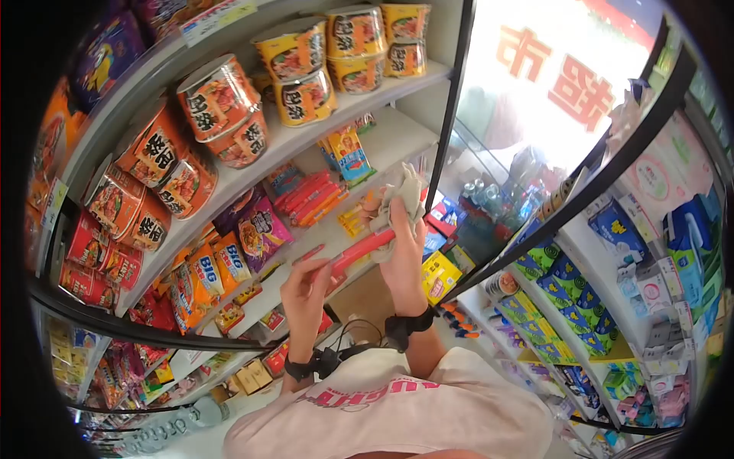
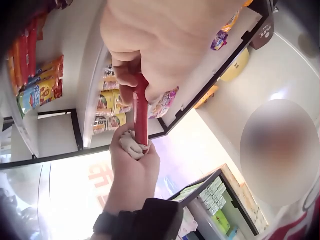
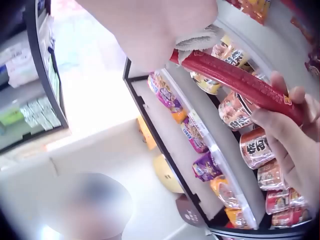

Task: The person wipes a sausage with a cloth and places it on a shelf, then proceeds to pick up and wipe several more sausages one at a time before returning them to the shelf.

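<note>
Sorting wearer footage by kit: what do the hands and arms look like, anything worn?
Both hands, left and right, are bare. Each wrist wears a black band, left and right, with a dark module. Thin dark cables loop nearby. Forearms uncovered; pale shirt with pink lettering.

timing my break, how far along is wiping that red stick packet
Already lifted: the red stick packet, one end in the left hand. In progress: the right hand holds the cloth at its other end. Likely left: finishing and setting it down; whether the red packets on the shelf are wiped is unclear.
</note>
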Motion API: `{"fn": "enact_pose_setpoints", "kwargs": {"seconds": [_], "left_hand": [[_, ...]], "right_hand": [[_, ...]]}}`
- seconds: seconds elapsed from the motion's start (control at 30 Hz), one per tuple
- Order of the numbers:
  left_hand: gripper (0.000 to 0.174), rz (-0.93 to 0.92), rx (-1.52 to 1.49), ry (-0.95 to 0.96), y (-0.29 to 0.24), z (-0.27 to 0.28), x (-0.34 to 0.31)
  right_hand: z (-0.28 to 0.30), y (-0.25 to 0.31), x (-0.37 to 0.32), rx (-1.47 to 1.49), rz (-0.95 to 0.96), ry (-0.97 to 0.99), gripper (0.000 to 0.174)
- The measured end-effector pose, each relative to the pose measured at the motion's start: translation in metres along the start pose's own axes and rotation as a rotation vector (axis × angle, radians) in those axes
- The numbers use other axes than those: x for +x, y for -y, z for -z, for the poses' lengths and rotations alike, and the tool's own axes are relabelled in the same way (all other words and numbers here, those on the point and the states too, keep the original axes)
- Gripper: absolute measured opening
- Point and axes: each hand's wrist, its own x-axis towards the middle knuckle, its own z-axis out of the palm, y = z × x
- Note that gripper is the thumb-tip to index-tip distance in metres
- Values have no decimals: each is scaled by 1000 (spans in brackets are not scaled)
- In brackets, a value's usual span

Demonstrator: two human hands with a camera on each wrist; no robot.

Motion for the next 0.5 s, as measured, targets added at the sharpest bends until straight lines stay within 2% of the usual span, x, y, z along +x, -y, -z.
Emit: {"fn": "enact_pose_setpoints", "kwargs": {"seconds": [0.07, 0.17, 0.37, 0.4, 0.5], "left_hand": [[11, 58, 78, 33, -4, -12, -10], [19, 107, 155, 29, -18, -34, -25], [38, 162, 301, -46, -32, -62, -47], [34, 171, 333, -57, -39, -66, -49], [38, 142, 357, -42, -46, -71, -57]], "right_hand": [[27, 12, -4, 165, -134, 41, 33], [51, 23, -14, 284, -204, -25, 36], [77, 34, -32, 386, -166, -25, 39], [79, 37, -35, 407, -182, -41, 39], [83, 42, -42, 346, -142, -9, 41]]}}
